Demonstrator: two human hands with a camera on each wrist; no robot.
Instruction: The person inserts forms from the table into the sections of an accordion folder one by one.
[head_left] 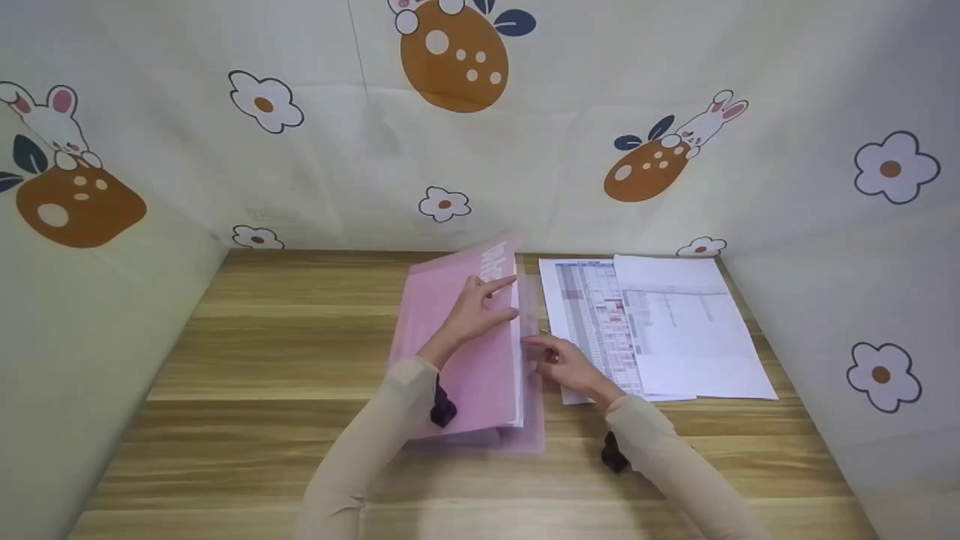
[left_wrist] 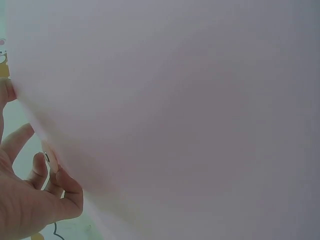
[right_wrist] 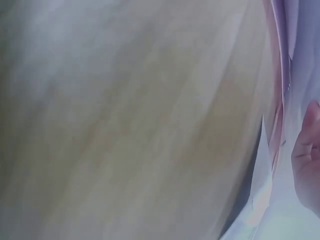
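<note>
The pink folder [head_left: 427, 307] sits mid-table [head_left: 262, 360], cover raised; the left hand [head_left: 480, 309] touches its right edge, thumb and forefinger apart. Whether the right hand [head_left: 566, 365], fingers bent, pinches anything, I can't tell. Printed sheets [head_left: 690, 352] lie right.

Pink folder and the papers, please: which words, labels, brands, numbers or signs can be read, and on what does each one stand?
No text can be read with certainty.
Pink folder: white letters near its upper right edge, slanted and too blurred to quote.
Sheet with the coloured table: print too small.
Sheet overlapping it: faint print, too small.
The wrist views show no readable text.
</note>
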